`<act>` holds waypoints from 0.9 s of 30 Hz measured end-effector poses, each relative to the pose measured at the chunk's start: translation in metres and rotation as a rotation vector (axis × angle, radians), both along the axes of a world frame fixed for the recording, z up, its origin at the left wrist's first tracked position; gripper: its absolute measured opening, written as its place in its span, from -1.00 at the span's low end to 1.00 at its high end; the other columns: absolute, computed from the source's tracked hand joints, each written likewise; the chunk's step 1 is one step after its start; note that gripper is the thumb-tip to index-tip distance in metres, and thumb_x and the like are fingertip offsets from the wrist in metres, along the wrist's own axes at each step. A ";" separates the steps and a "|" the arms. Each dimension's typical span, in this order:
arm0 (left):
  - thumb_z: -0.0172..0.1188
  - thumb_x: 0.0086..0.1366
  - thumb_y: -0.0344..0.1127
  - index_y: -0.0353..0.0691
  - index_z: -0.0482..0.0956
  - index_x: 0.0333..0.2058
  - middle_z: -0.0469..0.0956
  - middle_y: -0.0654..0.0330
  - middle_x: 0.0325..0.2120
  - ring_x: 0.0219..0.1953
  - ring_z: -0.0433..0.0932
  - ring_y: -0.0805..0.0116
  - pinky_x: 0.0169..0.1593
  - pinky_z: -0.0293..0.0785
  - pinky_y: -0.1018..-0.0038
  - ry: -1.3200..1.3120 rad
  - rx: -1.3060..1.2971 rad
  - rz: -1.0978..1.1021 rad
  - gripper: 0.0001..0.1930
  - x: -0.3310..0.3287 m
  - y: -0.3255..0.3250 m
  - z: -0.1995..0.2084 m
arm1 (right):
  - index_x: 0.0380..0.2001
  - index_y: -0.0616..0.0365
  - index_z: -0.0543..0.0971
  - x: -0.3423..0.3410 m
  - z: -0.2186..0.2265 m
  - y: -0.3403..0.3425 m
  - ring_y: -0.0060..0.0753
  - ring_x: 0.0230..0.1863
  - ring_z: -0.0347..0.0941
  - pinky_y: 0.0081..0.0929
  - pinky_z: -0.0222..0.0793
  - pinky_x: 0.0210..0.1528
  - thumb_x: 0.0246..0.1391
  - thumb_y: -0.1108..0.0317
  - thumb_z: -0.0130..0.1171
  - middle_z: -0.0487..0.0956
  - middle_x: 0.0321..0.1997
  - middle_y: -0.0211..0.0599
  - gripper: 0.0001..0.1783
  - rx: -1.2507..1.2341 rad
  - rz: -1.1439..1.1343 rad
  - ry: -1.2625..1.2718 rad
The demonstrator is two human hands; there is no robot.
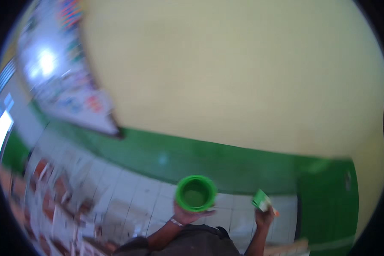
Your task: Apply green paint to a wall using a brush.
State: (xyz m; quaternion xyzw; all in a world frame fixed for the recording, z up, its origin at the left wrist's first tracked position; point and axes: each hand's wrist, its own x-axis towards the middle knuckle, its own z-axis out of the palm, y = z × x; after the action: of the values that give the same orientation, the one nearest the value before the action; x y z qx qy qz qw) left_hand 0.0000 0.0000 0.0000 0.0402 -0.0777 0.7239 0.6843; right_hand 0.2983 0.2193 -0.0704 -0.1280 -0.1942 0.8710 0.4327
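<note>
A round bright green tub (196,194) rests in my left hand (187,216), its open top facing up. That hand cups it from below, so some of the fingers are hidden behind it. The inside of the tub looks plain green, though blur hides detail. To the right, apart from the tub, my right hand (264,217) is closed on a small green and white packet (260,199). A bit of orange (276,212) shows beside those fingers; I cannot make out what it is.
Ahead stands a cream wall (226,77) with a green lower band (166,153). A white board (64,85) hangs at the left. Blurred wooden chairs and tables (57,205) fill the lower left. At the right is a green cabinet (326,200) above white floor tiles (134,198).
</note>
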 end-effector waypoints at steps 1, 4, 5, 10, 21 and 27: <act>0.07 0.23 0.35 -0.03 0.31 0.30 0.07 -0.14 0.38 0.26 0.26 -0.19 0.30 0.10 -0.33 -0.059 -0.047 -0.172 -0.20 -0.016 0.014 0.002 | 0.28 0.29 0.33 0.013 0.003 -0.036 -0.12 0.40 0.28 -0.20 0.23 0.42 0.14 0.22 0.25 0.34 0.40 -0.09 -0.30 -0.016 -0.174 -0.013; 0.10 0.22 0.33 0.09 0.16 0.40 0.11 -0.18 0.36 0.21 0.31 -0.17 0.25 0.25 -0.24 -0.033 -0.067 -0.234 -0.14 -0.104 -0.005 0.017 | 0.11 0.15 0.49 -0.071 -0.009 -0.084 -0.21 0.05 0.53 -0.18 0.43 0.10 0.16 0.22 0.24 0.59 0.08 -0.25 -0.52 -0.249 -0.431 -0.130; 0.12 0.22 0.32 0.13 0.13 0.42 0.12 -0.19 0.35 0.21 0.31 -0.16 0.25 0.28 -0.22 -0.038 -0.076 -0.232 -0.13 -0.140 -0.006 0.018 | 0.10 0.12 0.51 -0.105 -0.010 -0.099 -0.20 0.05 0.53 -0.21 0.42 0.10 0.16 0.23 0.25 0.60 0.06 -0.27 -0.55 -0.201 -0.411 -0.066; 0.17 0.24 0.25 0.17 0.08 0.44 0.15 -0.20 0.34 0.21 0.30 -0.13 0.25 0.33 -0.13 0.004 -0.085 -0.372 -0.14 -0.095 0.109 -0.029 | 0.08 0.09 0.52 -0.064 -0.065 -0.030 -0.32 -0.04 0.56 -0.31 0.48 -0.08 0.18 0.20 0.26 0.62 0.01 -0.33 -0.57 -0.245 -0.620 0.023; 0.08 0.32 0.20 0.18 0.02 0.46 0.12 -0.22 0.34 0.22 0.29 -0.16 0.20 0.37 -0.17 -0.020 -0.182 -0.685 -0.20 0.291 0.178 -0.112 | -0.16 0.03 0.56 0.307 -0.166 -0.053 -0.41 -0.32 0.49 -0.41 0.36 -0.33 0.21 0.15 0.27 0.61 -0.21 -0.39 -0.76 -0.573 -0.913 0.063; 0.08 0.33 0.21 0.19 -0.02 0.46 0.11 -0.24 0.34 0.21 0.29 -0.17 0.20 0.36 -0.17 -0.015 -0.172 -0.889 -0.18 0.311 0.266 -0.110 | -0.10 -0.03 0.54 0.334 -0.171 -0.018 -0.38 -0.27 0.52 -0.38 0.35 -0.34 0.26 0.06 0.19 0.63 -0.20 -0.40 -0.71 -0.515 -0.962 0.013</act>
State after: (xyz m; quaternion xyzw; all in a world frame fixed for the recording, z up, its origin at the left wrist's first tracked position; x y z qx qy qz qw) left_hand 0.3115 0.2656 -0.1101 -0.0595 -0.0320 0.3638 0.9290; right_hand 0.6327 0.2008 -0.2417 -0.2987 0.1087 0.5949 0.7383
